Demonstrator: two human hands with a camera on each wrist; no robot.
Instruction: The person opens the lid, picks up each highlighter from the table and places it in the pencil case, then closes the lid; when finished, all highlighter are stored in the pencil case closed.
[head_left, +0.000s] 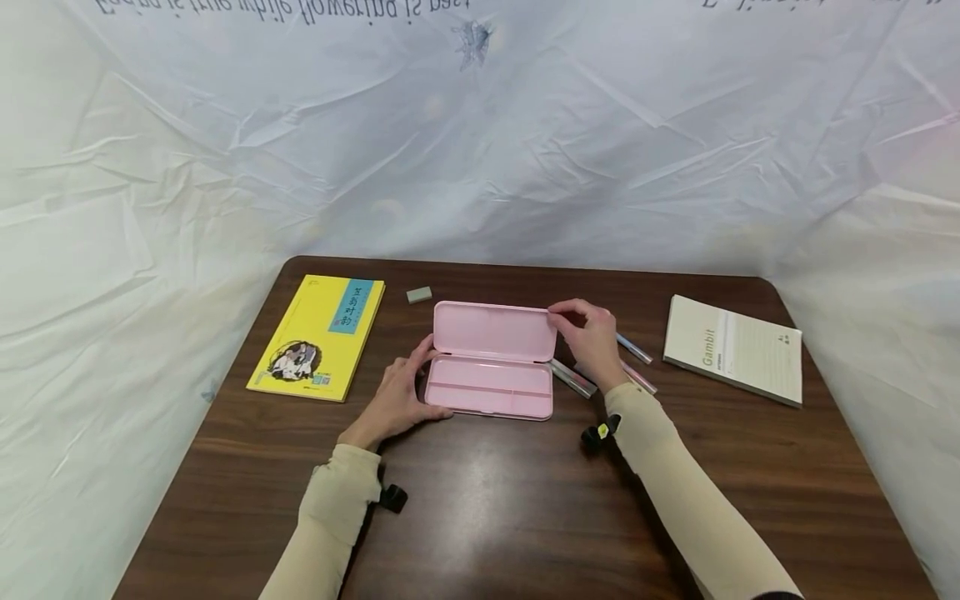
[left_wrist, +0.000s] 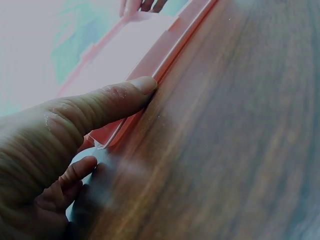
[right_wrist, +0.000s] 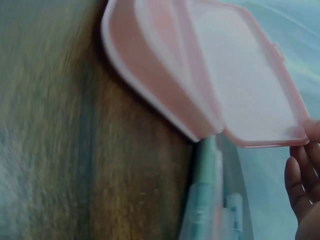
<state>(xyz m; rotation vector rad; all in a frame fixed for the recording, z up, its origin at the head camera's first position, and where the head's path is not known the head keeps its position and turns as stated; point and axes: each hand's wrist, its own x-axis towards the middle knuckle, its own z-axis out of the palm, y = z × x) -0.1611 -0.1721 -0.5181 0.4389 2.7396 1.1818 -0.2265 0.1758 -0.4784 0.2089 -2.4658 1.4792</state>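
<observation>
A pink pencil case (head_left: 489,402) lies unfolded on the table, its lid (head_left: 491,331) raised at the back. Its tray has a lengthwise divider and nothing inside. My left hand (head_left: 401,394) grips the case's left end, the thumb (left_wrist: 120,100) on the front rim and the fingers at the back corner. With thumb and fingertips, my right hand (head_left: 588,337) pinches the lid's upper right corner, also seen in the right wrist view on the lid (right_wrist: 250,80). Several pens (head_left: 573,379) lie to the right of the case, partly hidden under the right hand and wrist.
A yellow book (head_left: 318,333) lies at the left, with a small eraser (head_left: 418,294) between it and the case. At the right is a cream notebook (head_left: 738,350). A white sheet (head_left: 480,167) hangs behind the dark wooden table (head_left: 480,508).
</observation>
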